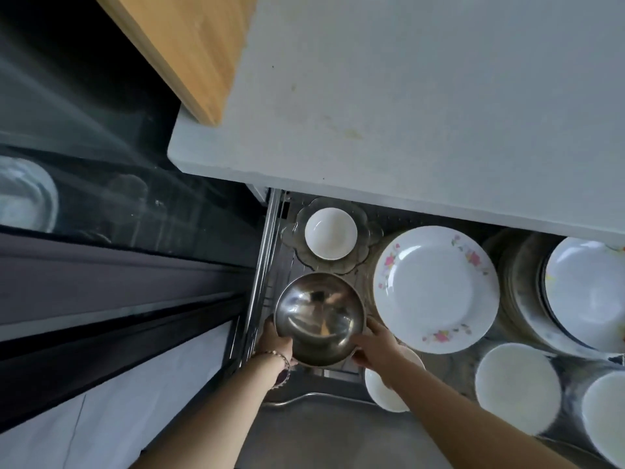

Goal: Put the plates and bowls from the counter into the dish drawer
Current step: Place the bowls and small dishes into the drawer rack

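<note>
A steel bowl (319,318) hangs over the left end of the open dish drawer (267,252). My left hand (275,343) grips its left rim and my right hand (373,345) grips its right rim. Behind it a small white bowl (330,233) sits in a clear glass flower-shaped dish (370,231). A flowered white plate (436,287) lies on a stack to the right. The grey counter (422,96) above the drawer shows no dishes.
More plates (588,292) are stacked at the far right of the drawer. White bowls (517,387) stand along its front, one (385,390) under my right wrist. A wooden board (189,45) lies at the counter's left end. A dark glass cooktop (101,184) is on the left.
</note>
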